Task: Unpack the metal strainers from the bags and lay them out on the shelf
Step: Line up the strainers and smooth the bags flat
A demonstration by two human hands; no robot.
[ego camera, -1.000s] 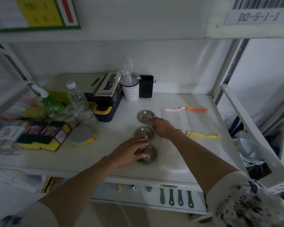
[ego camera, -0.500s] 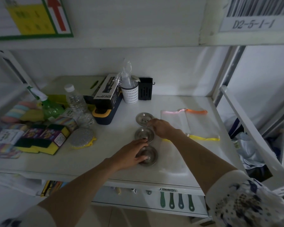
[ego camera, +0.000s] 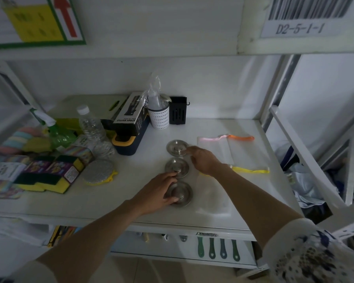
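Three round metal strainers lie in a line on the white shelf (ego camera: pixel 223 217). The near strainer (ego camera: pixel 185 194) sits under the fingers of my left hand (ego camera: pixel 157 193), which grips its left rim. The middle strainer (ego camera: pixel 177 166) lies just beyond those fingers. The far strainer (ego camera: pixel 176 147) is touched at its right rim by the fingertips of my right hand (ego camera: pixel 204 159). Flat clear bags lie to the right: one with a pink-orange strip (ego camera: pixel 227 137), one with a yellow strip (ego camera: pixel 251 170), and one near the front edge (ego camera: pixel 213 205).
At the back stand a white perforated cup (ego camera: pixel 158 117), a black holder (ego camera: pixel 177 113) and a spray bottle box (ego camera: pixel 129 117). A water bottle (ego camera: pixel 92 127), a green spray bottle (ego camera: pixel 58 133), sponge packs (ego camera: pixel 47 174) and a scouring pad (ego camera: pixel 98 171) crowd the left. Green-handled tools (ego camera: pixel 217 249) hang below.
Both hands stay on the strainers with only small finger shifts; the camera has tilted slightly so the shelf sits lower in view.
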